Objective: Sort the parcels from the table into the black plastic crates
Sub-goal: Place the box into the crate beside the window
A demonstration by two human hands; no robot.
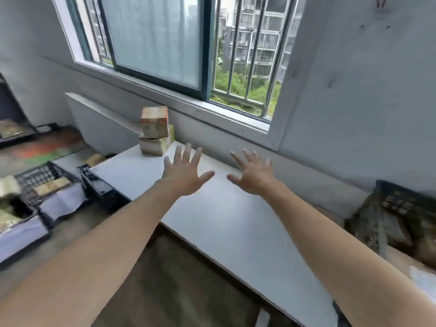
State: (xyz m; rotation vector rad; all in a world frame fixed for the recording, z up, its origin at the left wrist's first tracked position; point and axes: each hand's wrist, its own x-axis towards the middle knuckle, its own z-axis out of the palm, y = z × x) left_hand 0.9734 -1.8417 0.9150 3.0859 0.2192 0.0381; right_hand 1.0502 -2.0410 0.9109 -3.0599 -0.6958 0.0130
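two bare forearms stretch over the white surface (236, 220). the left hand (185, 172) and right hand (252, 173) are side by side, backs up, with fingers (187, 153) straight, spread wide and holding nothing. whether they touch the surface cannot be told. to the left, below the surface's edge, black plastic crates (44, 180) sit close by, and sorted parcels (50, 186) already lie in them. they are apparently set low and near so that each drop is a short swing. another dark crate (401, 208) stands blurred at the right end. beyond the left hand, the stacked parcels (153, 133) are the only ones seen on the surface. they are piled in its far left corner against the wall under the window (165, 43). the open hands look readied to take that pile from both sides, and it could topple if grabbed carelessly.
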